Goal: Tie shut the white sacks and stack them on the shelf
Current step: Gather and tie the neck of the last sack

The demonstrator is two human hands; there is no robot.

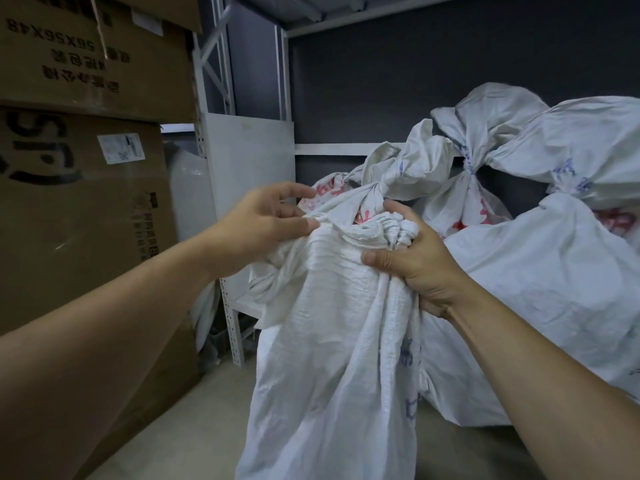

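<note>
Two grips, head view: both work the mouth of the held sack point(329, 341).
Left grip point(266, 220): thumb and fingers pinch a fold of cloth at the mouth, on the left side of the held sack's neck.
Right grip point(415, 265): fingers curled tight round the gathered neck point(381, 233), thumb across its front.
Held sack position: centre foreground, in front of the shelf point(230, 323). Its bottom is out of frame, so floor contact cannot be told.
Handling: soft, limp, creased woven cloth. The body hangs slack, so it is judged lightly filled and light. The weave may slip under the fingers.
Hold point: the bunched neck for tying. For lifting, one grip at the neck and one under the body is judged best.
Tied sacks point(571, 278): behind and right of the held sack, knotted and piled close together, the nearest just beside it.
Cardboard boxes point(79, 202): left of the held sack, close by the left forearm.
Edges: the shelf's perforated upright stands behind and left of the held sack.
Open room: mostly above the tied sacks, under the next shelf level. Side clearance is narrow.
</note>
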